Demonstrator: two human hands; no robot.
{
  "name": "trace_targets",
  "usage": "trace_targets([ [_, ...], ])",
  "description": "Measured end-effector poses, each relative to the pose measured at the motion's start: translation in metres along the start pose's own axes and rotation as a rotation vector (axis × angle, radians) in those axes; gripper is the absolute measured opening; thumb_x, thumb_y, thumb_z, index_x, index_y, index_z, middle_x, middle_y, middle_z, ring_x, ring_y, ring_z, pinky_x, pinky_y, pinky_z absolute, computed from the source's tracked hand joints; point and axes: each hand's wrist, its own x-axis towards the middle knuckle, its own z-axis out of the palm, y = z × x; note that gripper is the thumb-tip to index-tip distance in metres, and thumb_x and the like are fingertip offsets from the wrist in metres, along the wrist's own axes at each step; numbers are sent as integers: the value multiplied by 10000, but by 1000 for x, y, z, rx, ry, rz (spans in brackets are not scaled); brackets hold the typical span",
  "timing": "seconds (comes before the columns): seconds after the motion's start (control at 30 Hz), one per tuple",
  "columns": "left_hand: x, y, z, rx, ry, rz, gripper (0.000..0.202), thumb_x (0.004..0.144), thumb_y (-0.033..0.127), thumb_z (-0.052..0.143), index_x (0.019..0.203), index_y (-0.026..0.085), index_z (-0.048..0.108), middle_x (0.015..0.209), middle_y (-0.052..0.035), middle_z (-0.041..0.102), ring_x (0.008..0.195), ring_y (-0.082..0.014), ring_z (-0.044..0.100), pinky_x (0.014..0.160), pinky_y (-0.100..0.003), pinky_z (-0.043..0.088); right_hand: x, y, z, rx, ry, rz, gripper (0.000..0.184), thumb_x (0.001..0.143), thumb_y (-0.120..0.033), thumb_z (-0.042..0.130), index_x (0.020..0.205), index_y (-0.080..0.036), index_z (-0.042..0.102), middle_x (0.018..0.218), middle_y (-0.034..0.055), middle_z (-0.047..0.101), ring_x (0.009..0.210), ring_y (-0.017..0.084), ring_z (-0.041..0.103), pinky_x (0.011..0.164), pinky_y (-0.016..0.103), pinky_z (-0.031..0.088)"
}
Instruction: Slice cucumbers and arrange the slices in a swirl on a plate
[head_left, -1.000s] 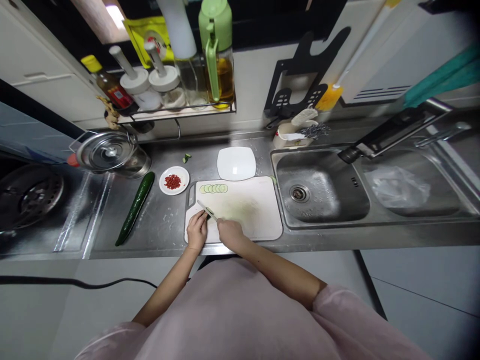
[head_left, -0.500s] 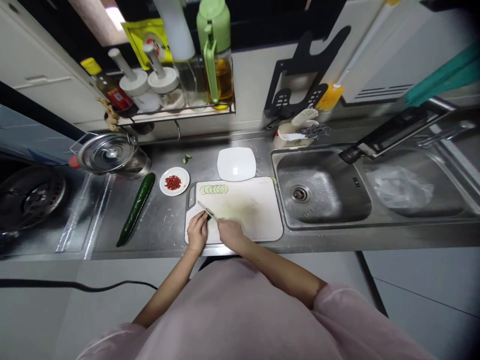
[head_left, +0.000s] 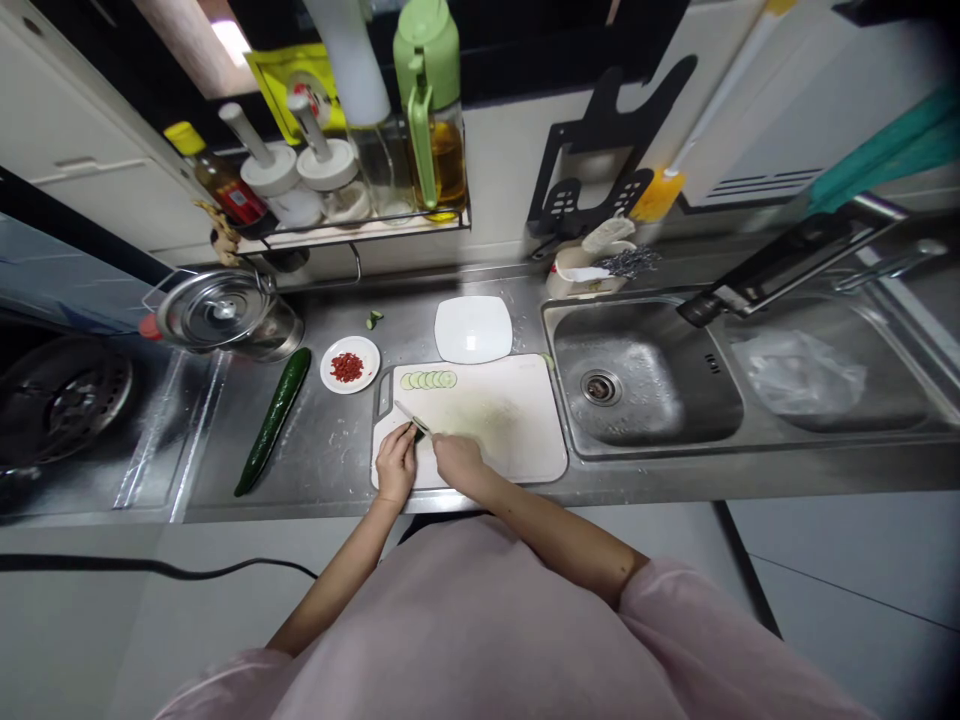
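Observation:
My right hand is closed round the handle of a knife, whose blade points up and to the left over the white cutting board. At the blade, my left hand is closed on a dark green piece of cucumber, mostly hidden by the fingers and the knife. A row of thin cucumber slices lies overlapping near the board's upper left edge. Behind the board stands a white square plate.
Left of the board are a small white plate of chopped red pieces, a whole cucumber and a lidded steel pot. Small cucumber ends lie behind. A double sink is on the right, with a plastic bag in it.
Both hands stay at nearly the same spot with the knife and cucumber piece. The view has shifted very slightly; nothing else has visibly moved.

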Motion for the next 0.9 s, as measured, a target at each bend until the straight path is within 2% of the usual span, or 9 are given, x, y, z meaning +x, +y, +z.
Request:
trace_targets([
  [0.47, -1, -2, 3, -19, 42, 20, 314, 925, 215, 421, 1135, 213, 655, 1147, -97, 656, 1104, -188, 585, 960, -371, 483, 4, 2, 5, 42, 25, 19, 308, 869, -86, 413, 1118, -142, 587, 985, 145, 696, 1015, 220, 648, 797, 292, 475],
  [0.63, 1, 0, 3, -26, 59, 23, 307, 927, 224, 412, 1116, 204, 653, 1128, -96, 668, 1097, -193, 591, 968, -387, 478, 3, 8, 4, 38, 37, 42, 296, 898, -131, 386, 1115, -142, 587, 994, 143, 694, 974, 221, 656, 780, 298, 470],
  [0.9, 2, 5, -1, -50, 63, -72, 297, 920, 276, 415, 1104, 187, 631, 1094, -95, 678, 1043, -200, 612, 948, -382, 479, -11, 22, -4, 25, 82, 56, 315, 931, -189, 342, 1137, -154, 577, 975, 126, 698, 948, 223, 652, 750, 300, 454],
])
